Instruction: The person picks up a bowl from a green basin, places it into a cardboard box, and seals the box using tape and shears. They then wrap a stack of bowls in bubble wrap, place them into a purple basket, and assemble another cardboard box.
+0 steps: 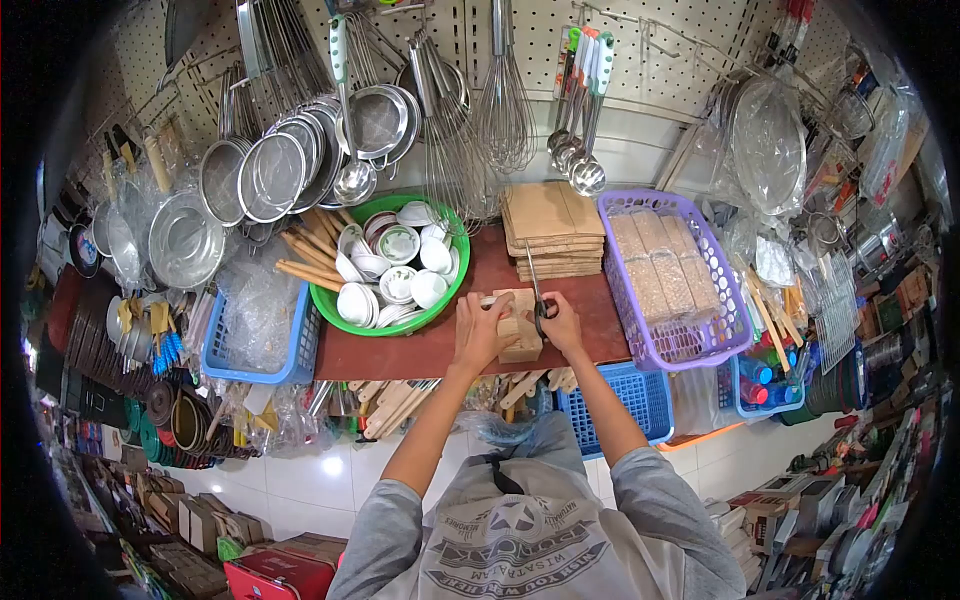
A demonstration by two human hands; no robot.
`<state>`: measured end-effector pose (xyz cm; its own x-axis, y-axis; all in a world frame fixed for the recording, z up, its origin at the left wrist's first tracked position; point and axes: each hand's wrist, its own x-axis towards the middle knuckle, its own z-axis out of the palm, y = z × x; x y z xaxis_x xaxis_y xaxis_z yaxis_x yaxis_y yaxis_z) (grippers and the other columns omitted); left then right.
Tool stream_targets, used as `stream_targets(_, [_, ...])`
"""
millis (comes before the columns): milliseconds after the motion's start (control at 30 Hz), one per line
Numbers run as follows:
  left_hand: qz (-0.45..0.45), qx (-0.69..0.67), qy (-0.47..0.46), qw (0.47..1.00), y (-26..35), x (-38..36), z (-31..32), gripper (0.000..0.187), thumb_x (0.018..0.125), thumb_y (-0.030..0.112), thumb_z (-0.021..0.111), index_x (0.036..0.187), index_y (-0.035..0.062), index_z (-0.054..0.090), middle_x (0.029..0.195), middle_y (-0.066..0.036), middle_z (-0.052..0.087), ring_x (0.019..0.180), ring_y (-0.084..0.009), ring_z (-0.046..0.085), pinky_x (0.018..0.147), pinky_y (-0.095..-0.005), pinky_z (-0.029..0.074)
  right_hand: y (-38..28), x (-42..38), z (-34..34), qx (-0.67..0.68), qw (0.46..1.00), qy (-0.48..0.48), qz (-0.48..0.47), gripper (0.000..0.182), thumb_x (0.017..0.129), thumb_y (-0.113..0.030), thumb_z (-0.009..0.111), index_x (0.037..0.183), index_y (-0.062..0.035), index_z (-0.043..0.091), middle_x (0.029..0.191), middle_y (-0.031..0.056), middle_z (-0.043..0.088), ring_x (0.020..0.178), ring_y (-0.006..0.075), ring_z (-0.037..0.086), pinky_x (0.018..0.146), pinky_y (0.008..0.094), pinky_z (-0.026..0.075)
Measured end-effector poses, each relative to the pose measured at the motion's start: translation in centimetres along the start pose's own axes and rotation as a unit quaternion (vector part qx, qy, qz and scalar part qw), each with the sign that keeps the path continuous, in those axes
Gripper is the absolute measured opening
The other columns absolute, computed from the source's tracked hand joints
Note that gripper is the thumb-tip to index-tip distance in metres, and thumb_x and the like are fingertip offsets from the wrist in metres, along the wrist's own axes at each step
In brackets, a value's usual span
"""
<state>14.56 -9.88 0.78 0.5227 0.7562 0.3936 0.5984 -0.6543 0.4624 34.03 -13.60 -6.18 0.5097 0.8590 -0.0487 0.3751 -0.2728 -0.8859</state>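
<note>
My right hand (562,328) is closed round the black handles of a pair of scissors (532,268), whose blades point away from me toward the paper stack. My left hand (480,335) grips a small brown box (524,345) from its left side, on the red-brown tabletop (488,265). Something small and whitish shows at the left fingertips; I cannot make out what it is. Behind the box lies a stack of flat brown paper or cardboard pieces (552,225). To the left stands a green basin (398,325) of small white bowls (430,288).
A purple basket (675,352) with wrapped packs (665,265) stands at the right. On the left is a blue basket (255,375) of clear plastic. Whisks (508,125), strainers (272,178) and ladles (588,175) hang above. Below the front edge sits another blue basket (620,405).
</note>
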Motion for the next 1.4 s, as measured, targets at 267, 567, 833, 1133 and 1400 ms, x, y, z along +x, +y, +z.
stream_targets(267, [0.031,0.025,-0.014,0.999,-0.5,0.1,-1.2,0.073,0.062,0.027,0.088,0.128,0.0229,0.057,0.109,-0.015,0.044,0.102,-0.0332,0.044,0.089,-0.0437,0.041,0.6,0.0,0.4,0.020,0.999,0.010,-0.049,0.054,0.070,-0.036,0.089,0.108,-0.0105,0.061,0.064,-0.0007,0.059,0.057,0.0077,0.058,0.049,0.0259,0.044])
stream_targets(567, [0.049,0.016,-0.024,0.998,-1.1,0.0,-2.1,0.072,0.066,0.026,0.086,0.131,0.0249,0.056,0.107,-0.012,0.044,0.098,-0.0325,0.044,0.087,-0.0429,0.041,0.1,-0.3,0.2,-0.003,0.998,0.016,-0.056,0.053,0.072,-0.038,0.087,0.109,-0.0104,0.060,0.065,0.0002,0.060,0.055,0.0100,0.060,0.048,0.0275,0.045])
stream_targets(833, [0.033,0.033,-0.021,0.999,-1.1,-0.3,-1.6,0.075,0.065,0.028,0.087,0.132,0.0248,0.054,0.109,-0.012,0.044,0.101,-0.0325,0.044,0.089,-0.0430,0.041,-1.1,-2.1,-2.0,-0.009,0.999,-0.050,-0.017,0.047,0.082,-0.052,0.074,0.104,-0.0120,0.059,0.066,0.0006,0.058,0.055,0.0106,0.060,0.046,0.0269,0.045])
stream_targets(1133, [0.027,0.035,-0.018,0.999,-0.9,-0.4,-1.6,0.075,0.065,0.031,0.087,0.132,0.0244,0.053,0.113,-0.011,0.046,0.105,-0.0322,0.045,0.089,-0.0434,0.039,-5.4,-6.3,-7.2,0.110,0.924,-0.348,0.114,0.065,0.087,-0.072,0.052,0.100,-0.0089,0.059,0.072,0.0022,0.059,0.061,0.0135,0.064,0.050,0.0264,0.053])
stream_targets(1400, [0.025,0.053,-0.019,0.998,-0.5,-0.5,-1.6,0.076,0.066,0.031,0.086,0.133,0.0240,0.052,0.114,-0.011,0.046,0.106,-0.0319,0.045,0.089,-0.0431,0.038,-5.6,-8.2,-8.8,0.070,0.880,-0.452,0.127,0.075,0.085,-0.075,0.053,0.100,-0.0025,0.062,0.069,0.0063,0.063,0.059,0.0141,0.063,0.051,0.0266,0.054])
